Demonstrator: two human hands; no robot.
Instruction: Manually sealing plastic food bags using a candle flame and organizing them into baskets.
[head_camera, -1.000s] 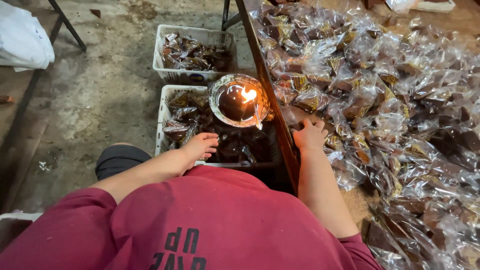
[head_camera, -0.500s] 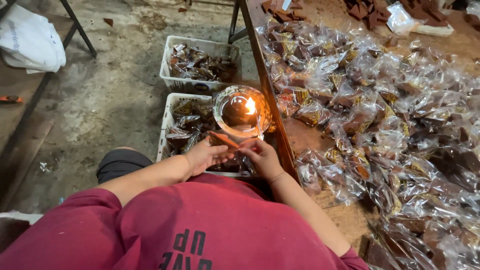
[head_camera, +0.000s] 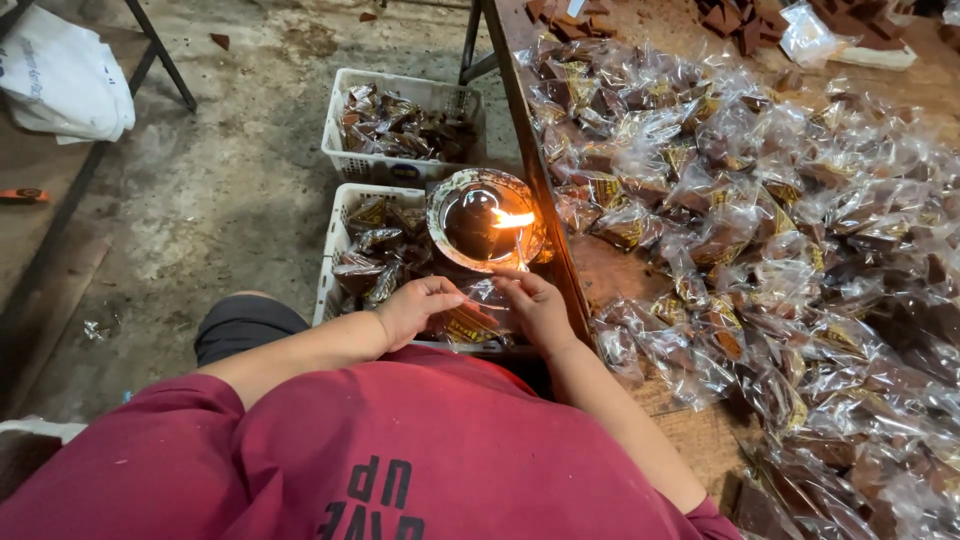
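I have both hands on one clear packet (head_camera: 478, 312), just near of the oil lamp (head_camera: 487, 218) and above the near basket (head_camera: 345, 215). My left hand (head_camera: 420, 308) is curled shut on the packet's left end, and my right hand (head_camera: 535, 308) pinches its right end between closed fingers. The flame (head_camera: 514, 218) burns at the lamp's right rim, just beyond my fingertips. To do this well, I judge that I should keep the packet's open edge taut between both hands and bring only that edge to the flame, with my fingers well back. By my count there are two white baskets, the far basket (head_camera: 400, 85) also holding packets, and one lamp. The packets heaped on the worktop (head_camera: 612, 270) to the right are too many to count.
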